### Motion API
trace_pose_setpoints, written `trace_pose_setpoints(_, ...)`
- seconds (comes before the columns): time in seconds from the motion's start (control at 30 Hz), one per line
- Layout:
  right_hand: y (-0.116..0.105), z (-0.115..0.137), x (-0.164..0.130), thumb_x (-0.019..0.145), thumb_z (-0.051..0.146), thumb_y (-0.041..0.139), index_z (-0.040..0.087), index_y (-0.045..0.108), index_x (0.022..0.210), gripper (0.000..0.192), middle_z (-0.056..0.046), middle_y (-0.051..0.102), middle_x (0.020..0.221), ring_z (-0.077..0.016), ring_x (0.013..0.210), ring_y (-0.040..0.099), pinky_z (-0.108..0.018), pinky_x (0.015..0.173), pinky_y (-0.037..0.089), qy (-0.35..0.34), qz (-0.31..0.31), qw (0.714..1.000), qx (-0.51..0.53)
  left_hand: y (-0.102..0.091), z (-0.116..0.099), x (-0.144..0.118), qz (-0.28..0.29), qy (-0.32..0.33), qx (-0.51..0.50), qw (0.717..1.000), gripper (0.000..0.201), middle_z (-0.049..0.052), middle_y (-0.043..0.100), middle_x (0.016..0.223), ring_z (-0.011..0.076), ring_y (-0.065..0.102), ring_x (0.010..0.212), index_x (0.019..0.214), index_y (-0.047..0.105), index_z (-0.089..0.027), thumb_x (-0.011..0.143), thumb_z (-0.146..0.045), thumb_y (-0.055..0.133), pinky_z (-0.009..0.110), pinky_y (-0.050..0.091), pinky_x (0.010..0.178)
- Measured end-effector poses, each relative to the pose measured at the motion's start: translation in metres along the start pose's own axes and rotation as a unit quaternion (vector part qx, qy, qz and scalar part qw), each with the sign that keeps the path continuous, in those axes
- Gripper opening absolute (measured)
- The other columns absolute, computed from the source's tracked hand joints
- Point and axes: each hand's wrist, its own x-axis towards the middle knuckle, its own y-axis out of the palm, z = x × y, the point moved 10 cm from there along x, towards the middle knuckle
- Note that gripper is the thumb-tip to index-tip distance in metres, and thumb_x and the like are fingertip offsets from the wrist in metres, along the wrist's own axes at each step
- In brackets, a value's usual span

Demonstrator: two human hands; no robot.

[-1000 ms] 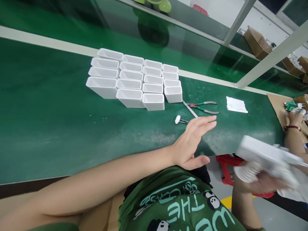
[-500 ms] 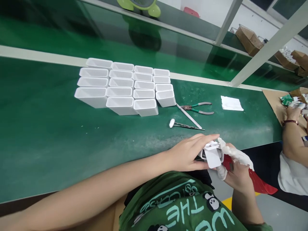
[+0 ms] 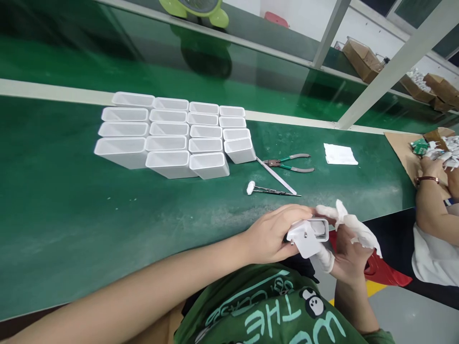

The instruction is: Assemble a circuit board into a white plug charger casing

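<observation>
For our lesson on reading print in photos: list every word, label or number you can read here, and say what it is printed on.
"THE": on the person's green T-shirt, seen upside down.
"WE": on the same shirt, lower right, cut off by the picture's edge.
A line of smaller pale lettering above those words is too distorted to read.
The white plug housing, white cases and cardboard boxes show no legible text.

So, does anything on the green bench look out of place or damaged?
Nothing stands out. The white housings stand in neat rows, and the pliers and tweezers lie flat beside them. Both hands hold a white plug adapter at the bench edge.
</observation>
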Motion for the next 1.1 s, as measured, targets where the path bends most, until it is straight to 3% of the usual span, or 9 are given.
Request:
trace_pose_setpoints(0.13, -0.024, -0.009, 0.015, 0.086, 0.039, 0.07, 0.037, 0.04, 0.143, 0.065, -0.009, 0.062, 0.129, -0.0299, 0.103, 0.067, -0.048, 0.076, 0.058, 0.026, -0.074, 0.986, 0.149, 0.001, -0.004, -0.001, -0.001, -0.033, -0.002, 0.999, 0.05, 0.015, 0.068, 0.119, 0.0238, 0.069, 0.11, 0.131, 0.039, -0.022, 0.086, -0.021, 0.061, 0.034, 0.057, 0.09)
trace_pose_setpoints(0.23, -0.035, -0.023, 0.035, 0.091, 0.036, 0.063, 0.033, 0.045, 0.142, 0.053, -0.01, 0.065, 0.119, -0.0265, 0.093, 0.068, -0.042, 0.072, 0.056, 0.056, -0.097, 0.982, 0.149, -0.008, -0.012, -0.006, -0.003, -0.053, 0.011, 0.999, 0.048, 0.016, 0.068, 0.117, 0.0234, 0.07, 0.107, 0.128, 0.038, -0.022, 0.086, -0.022, 0.062, 0.032, 0.057, 0.088)
trace_pose_setpoints(0.33, -0.005, -0.027, 0.062, 0.094, 0.026, 0.06, 0.027, 0.053, 0.136, 0.042, -0.01, 0.067, 0.115, -0.0234, 0.095, 0.067, -0.04, 0.081, 0.055, 0.046, 0.054, 0.997, 0.006, -0.026, -0.017, -0.014, 0.005, -0.059, 0.026, 0.998, 0.046, 0.017, 0.068, 0.117, 0.0234, 0.07, 0.105, 0.125, 0.039, -0.022, 0.087, -0.023, 0.064, 0.031, 0.058, 0.084)
trace_pose_setpoints(0.4, 0.026, -0.023, 0.075, 0.095, 0.025, 0.058, 0.024, 0.059, 0.128, 0.033, -0.011, 0.067, 0.115, -0.024, 0.102, 0.065, -0.039, 0.086, 0.055, -0.014, 0.172, 0.982, -0.078, -0.046, -0.014, -0.02, -0.016, -0.059, 0.034, 0.998, 0.045, 0.016, 0.068, 0.117, 0.0233, 0.071, 0.104, 0.124, 0.04, -0.023, 0.086, -0.02, 0.065, 0.032, 0.058, 0.082)
trace_pose_setpoints(0.57, 0.072, -0.023, 0.114, 0.097, 0.023, 0.052, 0.019, 0.065, 0.111, 0.02, -0.012, 0.068, 0.109, -0.0263, 0.104, 0.065, -0.039, 0.083, 0.056, -0.059, 0.266, 0.948, -0.164, -0.096, -0.007, -0.028, -0.122, -0.01, 0.016, 0.992, 0.047, 0.017, 0.067, 0.119, 0.0237, 0.069, 0.109, 0.123, 0.041, -0.023, 0.084, -0.011, 0.064, 0.034, 0.06, 0.08)
trace_pose_setpoints(0.7, 0.115, -0.031, 0.124, 0.088, 0.015, 0.063, 0.016, 0.063, 0.107, 0.019, -0.012, 0.071, 0.104, -0.0274, 0.094, 0.068, -0.037, 0.075, 0.055, -0.03, 0.384, 0.887, -0.256, -0.107, -0.004, -0.036, -0.135, -0.001, 0.026, 0.99, 0.045, 0.017, 0.067, 0.12, 0.0256, 0.068, 0.112, 0.121, 0.043, -0.024, 0.085, -0.016, 0.068, 0.037, 0.061, 0.081)
trace_pose_setpoints(0.8, 0.131, -0.032, 0.122, 0.085, 0.007, 0.062, 0.014, 0.061, 0.108, 0.024, -0.013, 0.071, 0.102, -0.0266, 0.091, 0.069, -0.034, 0.072, 0.053, -0.036, 0.404, 0.872, -0.274, -0.111, -0.006, -0.04, -0.132, -0.003, 0.051, 0.99, 0.048, 0.017, 0.068, 0.12, 0.0265, 0.068, 0.112, 0.123, 0.043, -0.025, 0.084, -0.018, 0.07, 0.039, 0.06, 0.084)
trace_pose_setpoints(1.0, 0.101, -0.036, 0.13, 0.096, 0.024, 0.053, 0.018, 0.061, 0.103, 0.012, -0.01, 0.071, 0.103, -0.0211, 0.086, 0.068, -0.032, 0.07, 0.054, -0.03, 0.29, 0.946, -0.145, -0.122, -0.005, -0.04, -0.157, -0.036, 0.034, 0.986, 0.053, 0.018, 0.067, 0.122, 0.0262, 0.069, 0.111, 0.124, 0.044, -0.023, 0.08, -0.008, 0.069, 0.035, 0.061, 0.082)
trace_pose_setpoints(1.1, 0.111, -0.031, 0.117, 0.096, 0.028, 0.059, 0.02, 0.061, 0.106, 0.013, -0.007, 0.07, 0.101, -0.0197, 0.087, 0.067, -0.031, 0.073, 0.055, -0.032, 0.385, 0.919, -0.083, -0.13, 0.002, -0.041, -0.191, -0.078, 0.001, 0.979, 0.052, 0.017, 0.066, 0.124, 0.0261, 0.07, 0.11, 0.123, 0.043, -0.024, 0.08, -0.003, 0.064, 0.033, 0.062, 0.078)
